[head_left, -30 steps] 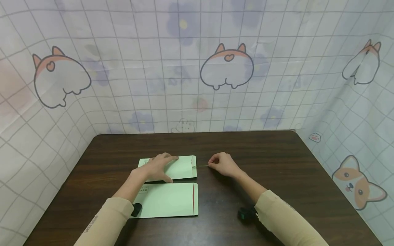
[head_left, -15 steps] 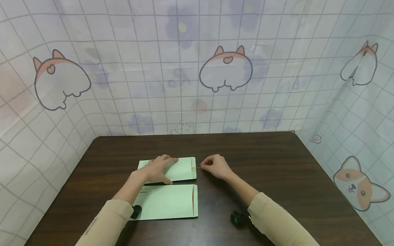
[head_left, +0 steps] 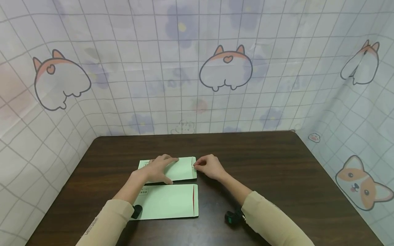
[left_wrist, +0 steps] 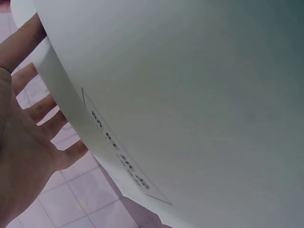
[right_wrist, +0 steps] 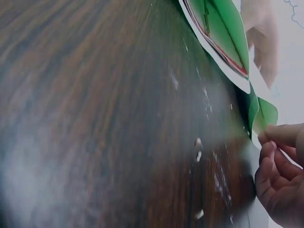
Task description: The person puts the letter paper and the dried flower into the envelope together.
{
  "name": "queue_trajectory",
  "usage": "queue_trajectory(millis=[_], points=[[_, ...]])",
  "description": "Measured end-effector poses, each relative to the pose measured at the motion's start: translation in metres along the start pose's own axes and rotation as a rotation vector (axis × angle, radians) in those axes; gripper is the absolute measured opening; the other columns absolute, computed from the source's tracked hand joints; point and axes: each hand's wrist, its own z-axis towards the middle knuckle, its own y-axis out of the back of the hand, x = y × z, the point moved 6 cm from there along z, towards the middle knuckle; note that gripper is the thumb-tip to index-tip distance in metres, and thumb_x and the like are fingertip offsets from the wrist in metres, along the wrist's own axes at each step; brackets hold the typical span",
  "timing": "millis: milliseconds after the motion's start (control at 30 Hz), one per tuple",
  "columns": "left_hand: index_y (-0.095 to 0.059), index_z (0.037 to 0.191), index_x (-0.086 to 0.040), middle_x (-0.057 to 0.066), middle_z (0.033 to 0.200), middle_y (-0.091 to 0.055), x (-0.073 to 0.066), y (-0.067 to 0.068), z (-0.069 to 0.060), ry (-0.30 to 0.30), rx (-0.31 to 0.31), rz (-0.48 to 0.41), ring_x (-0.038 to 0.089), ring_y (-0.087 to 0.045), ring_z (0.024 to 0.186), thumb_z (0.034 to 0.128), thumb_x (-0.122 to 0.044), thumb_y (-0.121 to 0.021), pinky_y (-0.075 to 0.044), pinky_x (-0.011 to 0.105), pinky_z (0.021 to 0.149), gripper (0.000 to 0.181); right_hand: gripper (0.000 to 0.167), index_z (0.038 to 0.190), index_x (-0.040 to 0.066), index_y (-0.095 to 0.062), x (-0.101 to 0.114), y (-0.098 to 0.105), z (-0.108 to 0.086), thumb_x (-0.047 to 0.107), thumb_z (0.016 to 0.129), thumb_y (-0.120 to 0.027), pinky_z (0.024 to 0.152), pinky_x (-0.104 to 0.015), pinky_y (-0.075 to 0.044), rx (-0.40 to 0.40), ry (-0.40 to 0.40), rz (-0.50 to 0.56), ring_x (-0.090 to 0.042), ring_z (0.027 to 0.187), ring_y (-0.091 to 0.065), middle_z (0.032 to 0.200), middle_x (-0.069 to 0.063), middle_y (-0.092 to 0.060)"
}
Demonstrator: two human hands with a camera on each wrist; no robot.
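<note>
Two light green envelopes lie on the table, one behind the other. On the far envelope (head_left: pixel 181 169) my left hand (head_left: pixel 157 169) rests with its fingers spread. The near envelope (head_left: pixel 172 201) shows a red line inside its right end; in the left wrist view its printed face (left_wrist: pixel 180 95) fills most of the picture. At the far envelope's right end, my right hand (head_left: pixel 210 166) pinches with thumb and forefinger. Only a short bit of a thin yellowish strand (head_left: pixel 193 166) shows there. In the right wrist view, the fingertips of the right hand (right_wrist: pixel 282 166) meet the envelope's end.
The dark wood table (head_left: pixel 261 164) spreads out around the envelopes. A patterned white curtain (head_left: pixel 147 85) surrounds its back and sides. Each wrist carries a small black camera, such as the right one (head_left: pixel 233 218).
My right hand has moved left, up to the far envelope's right end, and the strand visible between them has shortened. My left hand has stayed in place.
</note>
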Motion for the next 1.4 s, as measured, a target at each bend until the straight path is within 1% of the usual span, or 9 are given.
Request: queue_trajectory(millis=[133,300,367,467,633,833,933,1167,1400], points=[[-0.041,0.159,-0.017,0.016,0.153,-0.040,0.000,0.001,0.001,0.001,0.000,-0.001,0.039,-0.038,0.141,0.0821,-0.037,-0.089,-0.027,0.071,0.108,0.093,0.009,0.101,0.008,-0.080,0.002,-0.003,0.000,0.010,0.096,-0.074,0.064,-0.030,-0.055,0.035,0.011,0.061,-0.013,0.077,-0.067,0.093,0.000,-0.075],[-0.042,0.159,-0.018,0.015,0.153,-0.041,-0.001,0.001,0.001,-0.001,-0.005,-0.002,0.039,-0.038,0.140,0.0818,-0.037,-0.089,-0.028,0.070,0.108,0.092,0.013,0.108,0.001,-0.076,0.001,-0.001,-0.004,0.006,0.096,-0.071,0.063,-0.033,-0.059,0.050,-0.032,0.180,-0.020,0.075,-0.071,0.094,-0.008,-0.075],[-0.041,0.159,-0.018,0.015,0.153,-0.041,0.000,0.001,0.001,0.001,-0.004,-0.003,0.039,-0.038,0.140,0.0817,-0.036,-0.089,-0.027,0.070,0.108,0.092,0.015,0.110,-0.001,-0.074,0.000,0.000,-0.006,0.005,0.097,-0.071,0.064,-0.034,-0.060,0.054,-0.055,0.229,-0.021,0.075,-0.073,0.094,-0.010,-0.076],[-0.041,0.159,-0.018,0.016,0.153,-0.040,0.000,0.001,0.000,0.006,-0.002,-0.006,0.039,-0.038,0.140,0.0815,-0.036,-0.089,-0.026,0.071,0.108,0.093,0.018,0.114,-0.005,-0.071,-0.001,0.000,-0.007,0.003,0.098,-0.069,0.066,-0.035,-0.060,0.072,-0.064,0.278,-0.024,0.078,-0.074,0.095,-0.012,-0.076],[-0.041,0.159,-0.018,0.016,0.154,-0.040,0.001,0.000,0.001,0.010,-0.002,-0.003,0.039,-0.037,0.141,0.0817,-0.037,-0.089,-0.025,0.072,0.109,0.093,0.020,0.115,-0.006,-0.070,0.000,0.000,-0.010,0.003,0.097,-0.069,0.069,-0.036,-0.061,0.093,-0.081,0.311,-0.027,0.080,-0.074,0.094,-0.013,-0.076],[-0.040,0.159,-0.019,0.015,0.154,-0.039,0.001,-0.001,0.001,0.013,0.007,-0.004,0.039,-0.036,0.141,0.0823,-0.037,-0.089,-0.025,0.071,0.109,0.093,0.026,0.118,-0.010,-0.066,0.000,-0.004,-0.012,0.004,0.096,-0.070,0.071,-0.039,-0.061,0.130,-0.129,0.379,-0.031,0.081,-0.074,0.093,-0.020,-0.075],[-0.041,0.159,-0.019,0.016,0.154,-0.040,0.001,-0.001,0.000,0.008,0.005,0.001,0.039,-0.037,0.141,0.0820,-0.037,-0.089,-0.026,0.071,0.109,0.093,0.030,0.121,-0.011,-0.065,0.000,-0.006,-0.013,0.006,0.097,-0.071,0.072,-0.038,-0.060,0.135,-0.149,0.401,-0.029,0.082,-0.074,0.095,-0.020,-0.075],[-0.041,0.159,-0.018,0.016,0.153,-0.040,0.000,0.002,0.001,0.009,0.004,-0.007,0.039,-0.037,0.141,0.0821,-0.036,-0.089,-0.025,0.071,0.109,0.093,0.033,0.124,-0.009,-0.064,0.000,-0.006,-0.013,0.008,0.097,-0.071,0.073,-0.034,-0.059,0.151,-0.185,0.430,-0.023,0.083,-0.073,0.095,-0.014,-0.076],[-0.041,0.159,-0.018,0.016,0.153,-0.040,0.000,0.000,0.001,0.005,0.009,0.001,0.040,-0.037,0.141,0.0816,-0.037,-0.089,-0.026,0.070,0.109,0.093,0.034,0.125,-0.010,-0.063,-0.002,-0.008,-0.012,0.008,0.097,-0.070,0.073,-0.034,-0.059,0.167,-0.196,0.469,-0.024,0.087,-0.074,0.102,-0.017,-0.076]])
